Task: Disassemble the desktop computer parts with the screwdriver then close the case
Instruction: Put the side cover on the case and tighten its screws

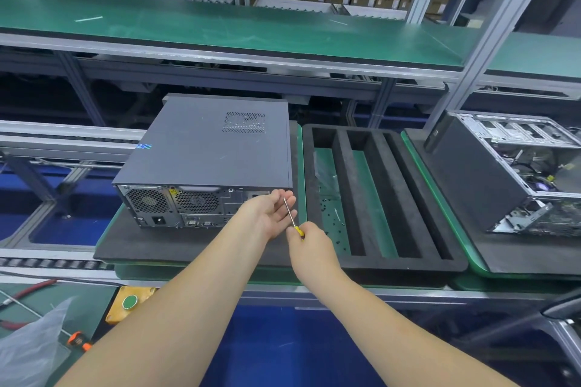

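Both bare forearms reach out from the bottom edge and meet in the middle, and right there the right hand is curled round the yellow handle of a slim steel-shafted screwdriver, fingers wrapped tight, shaft angled up and away. Its tip lies across the palm of the left hand, which is turned up, fingers relaxed and spread, gripping nothing. Just beyond the left hand sits the dark grey metal desktop computer case, lying on its side with the side panel on, rear fans and ports facing the person; the left fingertips are close to its rear corner, though whether they touch it I can't say. It rests on a black foam mat that runs under both wrists. Just past the right hand, on its outer side, lies a black foam tray with long channels, small dark screws scattered in its nearest channel over green. Farther out on the right-hand side stands a second computer chassis with its side open, bare metal bays and wiring showing. Down beside the left forearm, a yellow box with a round green push button, and a crumpled clear plastic bag nearer the elbow.
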Available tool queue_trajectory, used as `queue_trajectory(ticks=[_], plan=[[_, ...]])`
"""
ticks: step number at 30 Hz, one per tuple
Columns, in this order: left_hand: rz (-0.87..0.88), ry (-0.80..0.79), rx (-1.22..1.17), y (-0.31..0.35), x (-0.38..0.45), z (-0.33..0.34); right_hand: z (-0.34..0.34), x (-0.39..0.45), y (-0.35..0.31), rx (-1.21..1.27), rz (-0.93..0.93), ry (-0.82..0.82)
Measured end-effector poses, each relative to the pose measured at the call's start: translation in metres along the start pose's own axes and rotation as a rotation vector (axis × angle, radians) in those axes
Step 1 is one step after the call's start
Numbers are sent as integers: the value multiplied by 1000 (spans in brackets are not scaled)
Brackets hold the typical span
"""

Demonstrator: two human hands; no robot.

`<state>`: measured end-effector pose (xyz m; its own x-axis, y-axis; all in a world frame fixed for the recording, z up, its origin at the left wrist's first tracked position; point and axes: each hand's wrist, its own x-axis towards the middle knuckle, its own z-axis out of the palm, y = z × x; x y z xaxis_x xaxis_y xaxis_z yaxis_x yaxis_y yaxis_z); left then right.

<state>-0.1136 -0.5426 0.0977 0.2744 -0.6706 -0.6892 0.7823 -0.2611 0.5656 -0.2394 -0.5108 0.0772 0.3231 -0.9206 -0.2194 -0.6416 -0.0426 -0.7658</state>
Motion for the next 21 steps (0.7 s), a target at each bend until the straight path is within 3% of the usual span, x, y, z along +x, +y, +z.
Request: queue_trajectory(ticks=[12, 16, 21], plan=[[94, 39, 54, -17, 2, -14, -14, 4, 4, 61, 4, 49], [147, 22, 335, -50, -5, -2, -48, 14, 6, -16, -13, 111], [386, -99, 753, -101, 1, 37, -105, 41, 37, -276, 9, 89]])
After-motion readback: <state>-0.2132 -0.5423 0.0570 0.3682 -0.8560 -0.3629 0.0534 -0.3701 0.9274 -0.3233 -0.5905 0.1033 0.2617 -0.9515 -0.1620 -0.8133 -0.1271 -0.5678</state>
